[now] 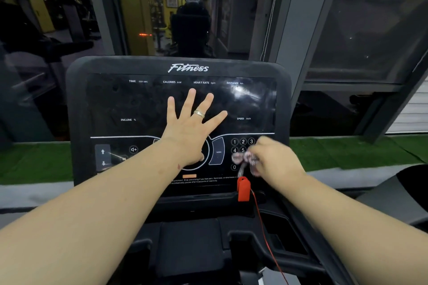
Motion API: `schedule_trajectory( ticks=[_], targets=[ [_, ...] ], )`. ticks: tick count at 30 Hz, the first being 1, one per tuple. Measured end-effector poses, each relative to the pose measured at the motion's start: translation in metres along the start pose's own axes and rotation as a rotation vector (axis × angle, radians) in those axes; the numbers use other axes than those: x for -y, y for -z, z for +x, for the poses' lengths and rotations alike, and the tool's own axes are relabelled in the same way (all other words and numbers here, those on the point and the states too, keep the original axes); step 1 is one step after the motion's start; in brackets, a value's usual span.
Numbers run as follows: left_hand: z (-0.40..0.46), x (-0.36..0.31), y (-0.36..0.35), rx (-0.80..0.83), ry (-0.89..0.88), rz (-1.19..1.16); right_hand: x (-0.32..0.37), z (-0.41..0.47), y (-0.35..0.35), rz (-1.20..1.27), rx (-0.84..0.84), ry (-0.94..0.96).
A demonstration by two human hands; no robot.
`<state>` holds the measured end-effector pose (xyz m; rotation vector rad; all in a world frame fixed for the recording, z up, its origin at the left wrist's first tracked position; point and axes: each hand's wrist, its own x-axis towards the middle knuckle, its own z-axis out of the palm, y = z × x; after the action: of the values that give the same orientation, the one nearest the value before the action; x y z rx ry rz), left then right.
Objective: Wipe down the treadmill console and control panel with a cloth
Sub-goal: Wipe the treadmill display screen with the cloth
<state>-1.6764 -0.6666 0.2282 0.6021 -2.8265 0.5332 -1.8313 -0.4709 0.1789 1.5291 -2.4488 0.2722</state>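
- Dark gym windows stand behind one treadmill console [148,108].
- One left hand [190,127], fingers spread, presses the screen.
- One right hand [275,159] grips a blurred cloth [245,160] over the number keys [238,145], hiding several.
- One red safety clip [243,188] hangs below.

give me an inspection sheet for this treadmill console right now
surface: treadmill console display smudged and dusty, glare top right
job's things: cloth, small, patterned, blurred, over the number keypad
clutter: nothing seen
grippers: left hand flat on display, fingers spread, ring on; right hand grips cloth
cables: red safety key below panel, thin red cord trailing down
surroundings: dark window with reflections, green turf outside
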Motion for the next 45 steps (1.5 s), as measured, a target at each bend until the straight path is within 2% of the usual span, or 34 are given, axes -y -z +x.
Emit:
schedule_trajectory(
  ticks=[3, 7, 9, 14, 19, 24, 28, 31, 37, 40, 43, 45],
  targets=[
    [0.000, 0.000, 0.002, 0.010, -0.006, 0.003, 0.005, -0.002, -0.006, 0.061, -0.088, -0.104],
    [0.000, 0.000, 0.002, 0.008, -0.002, -0.001, -0.005, -0.050, -0.039, 0.058, -0.020, 0.083],
    [0.000, -0.001, 0.002, 0.016, 0.004, -0.001, -0.012, -0.039, -0.031, 0.019, -0.005, 0.114],
    [0.001, -0.001, 0.000, 0.008, 0.008, -0.005, 0.003, -0.012, -0.021, 0.108, -0.101, -0.067],
    [0.001, -0.001, -0.002, -0.008, 0.016, 0.011, -0.003, -0.034, -0.034, 0.070, -0.020, 0.100],
    [0.000, -0.001, -0.002, -0.008, 0.012, 0.001, 0.004, -0.004, -0.018, 0.131, -0.111, -0.059],
    [0.001, -0.001, -0.003, -0.016, 0.024, 0.002, -0.002, -0.032, -0.033, 0.081, -0.081, 0.079],
    [0.001, -0.003, -0.003, -0.009, 0.027, 0.010, -0.006, -0.017, -0.024, 0.009, -0.088, 0.137],
    [0.001, -0.001, -0.004, -0.012, 0.016, -0.001, 0.006, -0.023, -0.038, 0.168, -0.167, -0.040],
    [0.001, 0.001, -0.005, -0.021, 0.013, -0.003, -0.007, -0.053, -0.052, 0.147, -0.131, -0.007],
    [0.001, 0.001, -0.004, -0.014, 0.015, -0.003, -0.020, -0.040, -0.034, 0.083, -0.125, 0.071],
    [0.001, -0.001, -0.002, -0.003, 0.015, -0.006, -0.024, -0.010, -0.010, 0.120, -0.219, -0.003]
  ],
)
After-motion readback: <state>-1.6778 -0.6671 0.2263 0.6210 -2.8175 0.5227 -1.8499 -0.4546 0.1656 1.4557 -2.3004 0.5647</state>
